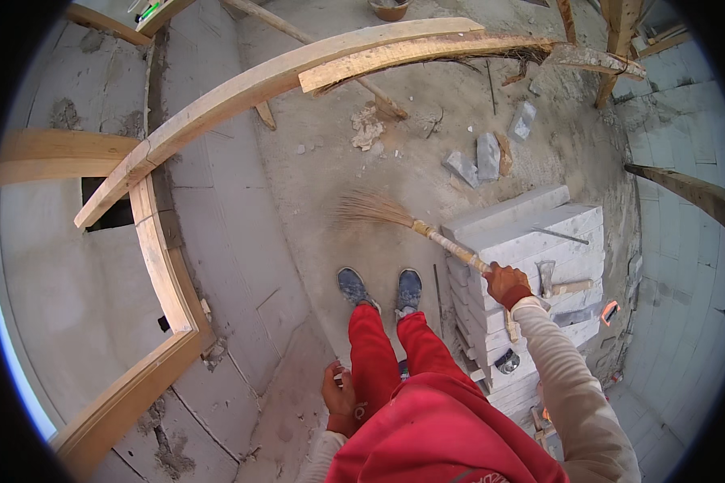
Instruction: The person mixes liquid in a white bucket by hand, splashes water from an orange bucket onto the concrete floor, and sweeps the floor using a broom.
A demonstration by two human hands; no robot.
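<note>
My right hand (507,284) is closed around the wrapped handle of a stick broom (450,244). The broom's thin bristles (371,208) fan out to the left, over the dusty concrete floor (314,241) in front of my shoes; whether their tips touch it is hard to tell. My left hand (338,389) hangs beside my left thigh with nothing in it, its fingers loosely curled and apart. Under my right forearm stands a stack of pale blocks (538,235). A hatchet (550,281) and a thin metal rod (559,234) lie on top of it.
A timber frame (229,99) crosses the view above the floor on the left and ahead. Loose blocks (488,156) and crumpled rubble (367,128) lie further off. A slanted wooden prop (380,96) meets the floor there. Block walls rise left (211,211) and right (679,241).
</note>
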